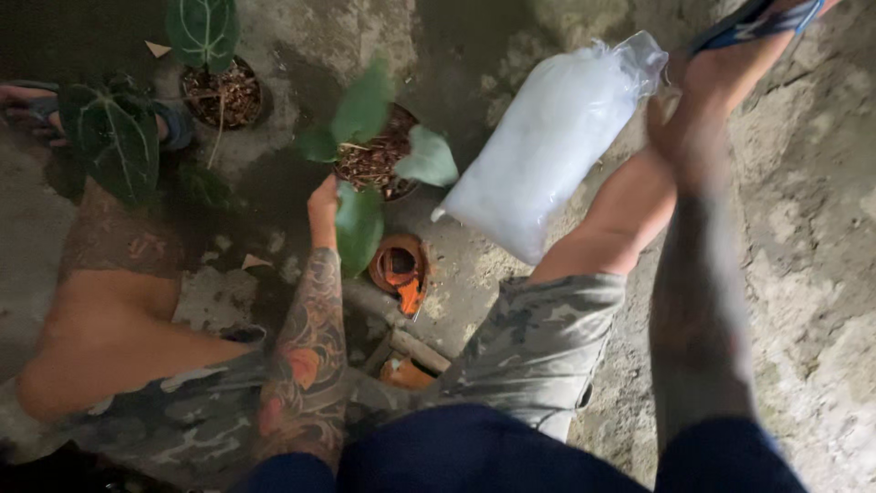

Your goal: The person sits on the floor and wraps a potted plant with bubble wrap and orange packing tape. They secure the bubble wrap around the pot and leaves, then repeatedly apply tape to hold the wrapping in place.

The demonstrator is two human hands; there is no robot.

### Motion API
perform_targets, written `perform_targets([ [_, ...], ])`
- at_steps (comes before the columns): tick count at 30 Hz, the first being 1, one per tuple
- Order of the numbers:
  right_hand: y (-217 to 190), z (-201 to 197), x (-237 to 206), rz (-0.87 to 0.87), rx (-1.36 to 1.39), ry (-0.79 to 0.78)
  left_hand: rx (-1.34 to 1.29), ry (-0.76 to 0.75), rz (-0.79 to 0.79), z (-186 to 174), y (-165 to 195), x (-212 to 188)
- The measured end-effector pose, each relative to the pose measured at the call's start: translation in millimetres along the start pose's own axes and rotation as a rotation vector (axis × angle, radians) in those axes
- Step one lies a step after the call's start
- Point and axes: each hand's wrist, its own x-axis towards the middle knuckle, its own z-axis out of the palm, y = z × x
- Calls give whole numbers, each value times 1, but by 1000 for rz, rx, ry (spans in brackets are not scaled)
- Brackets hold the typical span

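My tattooed left hand [321, 203] reaches forward to a small plant pot [376, 162] filled with bark chips. Its fingers curl at the pot's near rim, partly under a green leaf [359, 228]. My right hand [683, 123] is blurred. It hovers at the upper right end of a white plastic bag [547, 146] full of pale material that lies slanted on the ground beside my right leg. The blur hides whether that hand grips the bag.
A second pot [222, 93] with a dark veined leaf stands at the back left, next to a large dark leaf [114, 137]. Broken orange clay pot pieces [400, 267] lie between my knees. My sandalled feet [757, 18] rest on rough concrete.
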Motion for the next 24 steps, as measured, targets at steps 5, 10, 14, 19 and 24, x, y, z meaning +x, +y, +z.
perform_targets([
  [5, 67, 75, 71, 87, -472, -708, -118, 61, -186, -7, -36, -7],
  [10, 77, 124, 64, 142, -527, -1143, -576, 5, -318, 9, -25, -12],
  [14, 80, 136, 36, 146, -445, -1155, -756, -61, -297, 14, 8, -4],
  [19, 79, 124, -37, 21, -187, -688, -313, -4, -118, 30, 28, 21],
  [24, 74, 130, -77, 25, -76, -650, -254, 148, -118, 41, 14, 37],
])
